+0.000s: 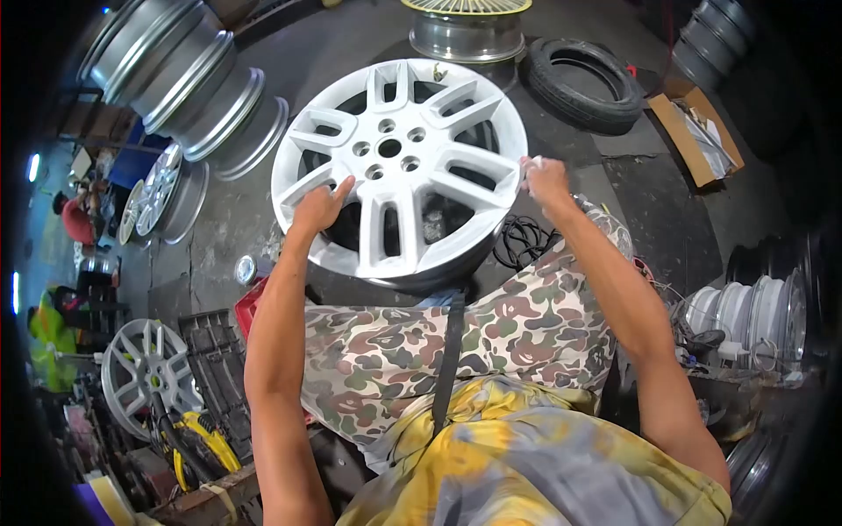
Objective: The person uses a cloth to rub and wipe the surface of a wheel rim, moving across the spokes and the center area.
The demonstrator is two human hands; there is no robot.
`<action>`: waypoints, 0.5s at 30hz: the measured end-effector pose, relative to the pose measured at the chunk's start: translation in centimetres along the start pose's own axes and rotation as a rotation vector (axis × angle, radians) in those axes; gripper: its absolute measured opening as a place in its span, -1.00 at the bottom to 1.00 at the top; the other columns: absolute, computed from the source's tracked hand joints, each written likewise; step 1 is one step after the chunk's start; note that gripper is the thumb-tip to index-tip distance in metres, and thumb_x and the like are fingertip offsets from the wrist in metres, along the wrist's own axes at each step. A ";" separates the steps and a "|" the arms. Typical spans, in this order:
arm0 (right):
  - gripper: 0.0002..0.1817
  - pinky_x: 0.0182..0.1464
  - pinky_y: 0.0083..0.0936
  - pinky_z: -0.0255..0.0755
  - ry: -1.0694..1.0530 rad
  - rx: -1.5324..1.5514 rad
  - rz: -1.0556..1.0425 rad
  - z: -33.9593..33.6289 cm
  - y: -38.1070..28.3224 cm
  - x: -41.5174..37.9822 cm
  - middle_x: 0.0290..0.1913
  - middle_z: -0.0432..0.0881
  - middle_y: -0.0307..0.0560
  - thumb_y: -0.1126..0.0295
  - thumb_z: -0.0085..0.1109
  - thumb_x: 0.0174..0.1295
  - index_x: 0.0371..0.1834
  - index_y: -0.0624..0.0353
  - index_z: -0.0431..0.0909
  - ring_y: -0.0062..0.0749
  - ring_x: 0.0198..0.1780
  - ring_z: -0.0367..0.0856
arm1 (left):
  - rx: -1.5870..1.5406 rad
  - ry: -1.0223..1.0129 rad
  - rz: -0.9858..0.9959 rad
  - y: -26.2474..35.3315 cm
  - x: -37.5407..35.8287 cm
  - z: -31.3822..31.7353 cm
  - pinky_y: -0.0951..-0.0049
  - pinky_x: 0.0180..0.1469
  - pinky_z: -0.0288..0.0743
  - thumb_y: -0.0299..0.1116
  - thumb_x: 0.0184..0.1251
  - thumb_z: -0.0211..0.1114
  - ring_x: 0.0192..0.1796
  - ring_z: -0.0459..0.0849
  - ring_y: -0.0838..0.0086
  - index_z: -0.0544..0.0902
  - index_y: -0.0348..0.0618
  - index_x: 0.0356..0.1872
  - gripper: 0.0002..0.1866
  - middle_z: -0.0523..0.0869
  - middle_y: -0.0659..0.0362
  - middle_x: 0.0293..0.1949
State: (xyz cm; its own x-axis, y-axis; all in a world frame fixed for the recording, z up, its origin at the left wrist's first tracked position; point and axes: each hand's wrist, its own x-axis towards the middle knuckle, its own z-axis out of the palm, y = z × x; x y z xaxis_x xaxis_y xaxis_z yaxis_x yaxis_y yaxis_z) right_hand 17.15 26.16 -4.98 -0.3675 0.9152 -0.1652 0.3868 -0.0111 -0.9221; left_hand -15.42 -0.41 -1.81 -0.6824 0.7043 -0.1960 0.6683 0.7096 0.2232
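Observation:
A white alloy wheel rim [421, 206], with paired spokes around a dark centre hole, lies face up in front of my knees. My left hand [323, 207] grips a spoke on its near left side; the thumb points up across the face and the fingertips are partly hidden in the spoke opening. At the right outer edge of the rim, my right hand [548, 181] is closed, its fingers pinched together against the lip and dusted white. Something small and pale may be between them, too small to name.
Silver rims [189, 88] are stacked at the upper left. Beyond the wheel stand a yellow-topped rim [467, 35] and a black tyre [574, 88]. A cardboard box [702, 145] sits right; a black cable [524, 243] coils near my right knee. A person in red [77, 219] is far left.

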 end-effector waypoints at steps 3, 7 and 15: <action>-0.60 -0.08 -0.11 0.55 0.113 -0.228 -0.129 0.5 0.3 3.9 -0.29 0.78 0.25 0.12 0.26 0.37 -0.28 0.32 0.75 0.12 -0.20 0.77 | -0.059 -0.041 -0.043 0.9 -0.7 0.9 -0.07 0.27 0.46 0.52 0.44 -0.12 0.17 0.65 -0.31 0.69 -0.64 -0.08 0.07 0.69 -0.51 -0.04; -0.55 -0.01 -0.04 0.51 0.167 -0.189 -0.206 1.6 0.2 7.9 -0.23 0.76 0.32 0.05 0.23 0.37 -0.28 0.31 0.75 0.25 -0.11 0.73 | -0.088 0.005 0.007 1.7 -1.9 1.9 -0.09 0.11 0.48 0.47 0.48 -0.07 -0.01 0.69 -0.37 0.67 -0.70 -0.27 0.05 0.66 -0.58 -0.26; -0.50 -0.02 -0.07 0.49 0.130 -0.270 -0.272 1.3 0.2 7.1 -0.25 0.76 0.30 -0.02 0.15 0.43 -0.23 0.30 0.74 0.21 -0.14 0.73 | -0.021 0.019 0.114 1.0 -4.0 0.4 -0.03 0.14 0.55 0.09 0.37 0.35 0.02 0.73 -0.24 0.71 -0.49 -0.10 -0.37 0.75 -0.36 -0.14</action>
State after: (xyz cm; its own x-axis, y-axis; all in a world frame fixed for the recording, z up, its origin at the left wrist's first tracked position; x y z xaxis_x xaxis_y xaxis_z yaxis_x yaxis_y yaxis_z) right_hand 13.52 32.11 -6.78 -0.3833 0.9139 0.1336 0.5048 0.3284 -0.7983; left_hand -11.87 -2.50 -1.22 -0.6077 0.7799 -0.1500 0.7358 0.6239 0.2631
